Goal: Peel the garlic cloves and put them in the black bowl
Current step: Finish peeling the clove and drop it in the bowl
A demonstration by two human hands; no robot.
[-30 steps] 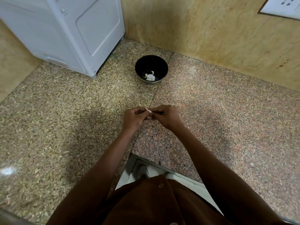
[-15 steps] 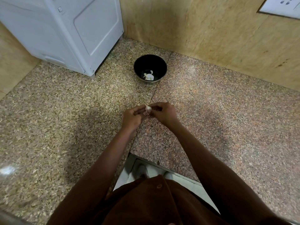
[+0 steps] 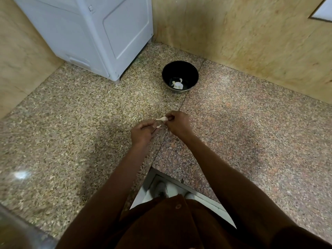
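A: Garlic clove (image 3: 162,119) first: it is pinched in the fingers of the right hand (image 3: 177,124), its pale tip sticking out toward the left, held above the speckled counter (image 3: 71,141) and close to the body.

B: And the left hand (image 3: 143,131)?

A: Just beside it, slightly nearer and lower. Its fingers are curled and seem to nip a small pale scrap (image 3: 159,126), probably a flake of skin; it is too small to be sure. The two hands are close but not touching.

B: So the peeling is mid-way, by the look of it. How should it be done well?

A: I would hold the clove firm at one end with the right fingers, without crushing it, and draw the skin off along its length with the left. Short pulls, turning the clove between them, so no papery strip stays stuck. Let the scraps fall on the counter, not into the bowl.

B: Where is the bowl?

A: Farther off, straight ahead: the black bowl (image 3: 193,72) stands on the counter near the wall, well apart from the hands. A few white pieces (image 3: 177,84) lie at its bottom, likely cloves already peeled. To its left stands a white appliance (image 3: 89,36).

B: So a reach forward is needed once the clove is bare.

A: Yes, and a low drop, so it does not bounce out.
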